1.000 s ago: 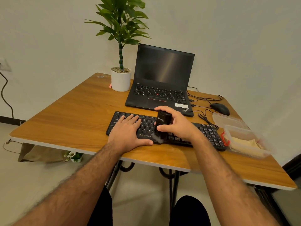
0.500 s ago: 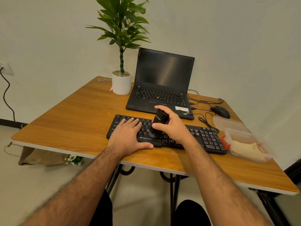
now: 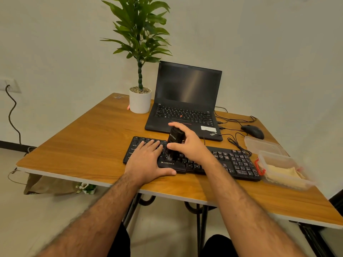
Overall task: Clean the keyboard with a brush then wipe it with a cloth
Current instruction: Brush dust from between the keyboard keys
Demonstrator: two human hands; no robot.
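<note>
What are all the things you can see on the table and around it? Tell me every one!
keyboard: 1, black, near edge of the table
brush: 1, black, upright on the keyboard's middle keys
laptop: 1, black, open, behind the keyboard
potted plant: 1, green in a white pot, left of the laptop
mouse: 1, black, right of the laptop
cables: several, black, between laptop and mouse
plastic box: 1, clear with a red clip, at the keyboard's right end, yellowish cloth inside
lid: 1, clear, behind the box
table: 1, wooden
bag: 1, brown, on the floor
left hand: flat on the keyboard's left part
right hand: grips the brush
</note>
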